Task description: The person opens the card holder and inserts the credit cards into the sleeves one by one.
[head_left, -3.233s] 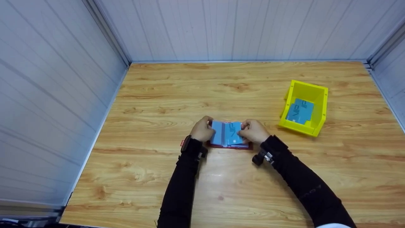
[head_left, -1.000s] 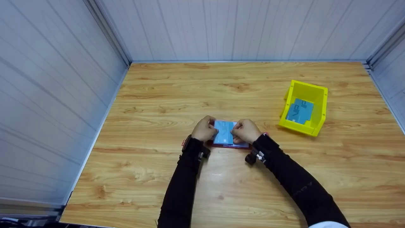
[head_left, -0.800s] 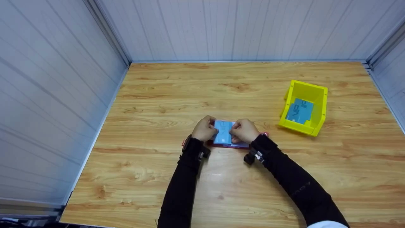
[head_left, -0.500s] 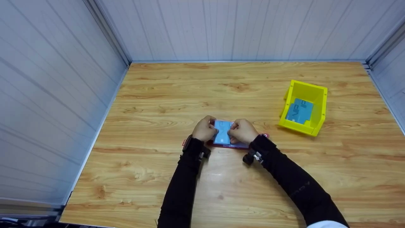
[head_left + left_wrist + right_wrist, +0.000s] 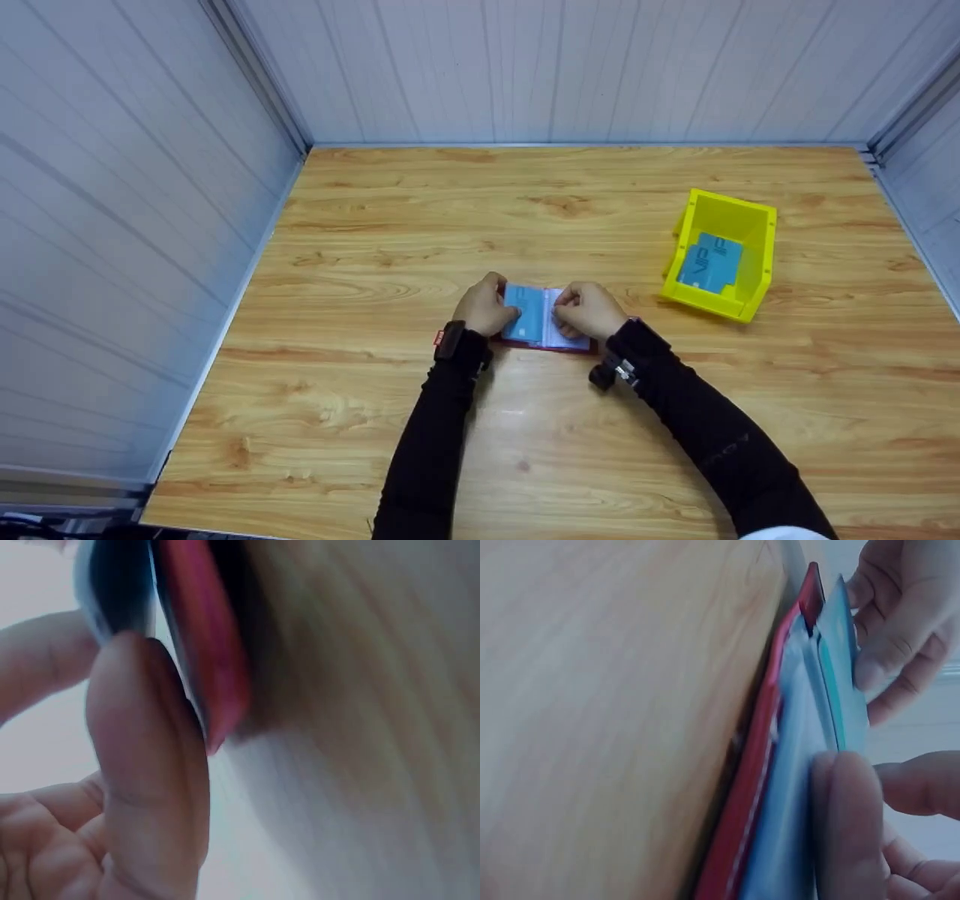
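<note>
A red card holder (image 5: 551, 348) lies spread on the table with clear sleeve pages. On its left side a blue VIP card (image 5: 529, 319) sits in a clear sleeve. My left hand (image 5: 484, 306) pinches the edge of that sleeve page and card, thumb on top, as the right wrist view also shows from the side. Over the right-hand clear page (image 5: 574, 343) is my right hand (image 5: 591, 309), fingers loosely bent and fingertips close to the page, apart from the card. In the left wrist view the red cover (image 5: 214, 652) stands beside the left thumb (image 5: 146, 742).
A yellow bin (image 5: 759, 255) stands at the right of the wood-look table (image 5: 405, 225), with blue VIP cards (image 5: 709, 264) overlapping inside it. White panel walls (image 5: 480, 75) rise behind and at both sides.
The blue card, earlier over the right page, has slid leftward into the left sleeve. My right hand followed it left, then let go and drew back slightly right; my left hand keeps its grip.
</note>
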Action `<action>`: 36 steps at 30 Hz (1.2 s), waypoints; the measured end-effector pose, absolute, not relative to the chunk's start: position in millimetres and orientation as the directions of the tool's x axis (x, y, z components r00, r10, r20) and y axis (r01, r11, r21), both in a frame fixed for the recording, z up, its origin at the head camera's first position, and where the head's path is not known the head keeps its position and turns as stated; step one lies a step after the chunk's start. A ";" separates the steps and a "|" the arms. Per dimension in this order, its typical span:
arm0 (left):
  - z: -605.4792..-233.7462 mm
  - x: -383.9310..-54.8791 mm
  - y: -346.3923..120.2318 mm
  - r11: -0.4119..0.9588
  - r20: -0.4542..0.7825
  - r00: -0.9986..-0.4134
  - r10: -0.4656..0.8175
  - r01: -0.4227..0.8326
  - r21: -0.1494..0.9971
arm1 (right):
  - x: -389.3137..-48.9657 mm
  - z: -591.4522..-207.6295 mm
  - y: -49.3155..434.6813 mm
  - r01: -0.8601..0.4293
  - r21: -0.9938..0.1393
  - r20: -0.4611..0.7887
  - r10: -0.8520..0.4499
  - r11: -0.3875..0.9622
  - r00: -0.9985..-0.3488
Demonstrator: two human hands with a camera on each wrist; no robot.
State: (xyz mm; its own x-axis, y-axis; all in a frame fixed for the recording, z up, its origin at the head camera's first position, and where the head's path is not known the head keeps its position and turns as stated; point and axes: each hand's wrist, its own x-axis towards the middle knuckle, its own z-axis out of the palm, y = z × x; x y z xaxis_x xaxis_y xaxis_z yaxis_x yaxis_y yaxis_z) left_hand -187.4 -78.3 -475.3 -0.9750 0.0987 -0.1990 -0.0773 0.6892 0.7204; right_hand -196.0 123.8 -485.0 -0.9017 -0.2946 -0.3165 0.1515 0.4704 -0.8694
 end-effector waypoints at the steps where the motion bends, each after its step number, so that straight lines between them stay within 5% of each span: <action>1: -474.9 -187.0 -78.0 0.707 -0.192 -0.976 0.098 -0.068 0.704 | -195.8 -484.8 125.8 0.153 -0.869 -0.318 -0.294 0.470 -0.901; 16: -472.0 -179.6 -65.9 0.864 -0.104 -0.992 0.068 0.007 0.504 | -198.7 -487.7 141.9 0.115 -0.848 -0.296 -0.282 0.517 -0.913; 25: -468.7 -163.9 -37.8 0.930 -0.193 -0.956 0.219 0.145 0.339 | -199.1 -488.4 145.1 0.111 -0.867 -0.287 -0.305 0.486 -0.908; 36: -477.5 -162.8 -31.5 0.947 -0.177 -0.946 0.273 0.231 0.223 | -207.0 -440.4 193.1 -0.065 -0.825 -0.096 -0.253 0.562 -0.963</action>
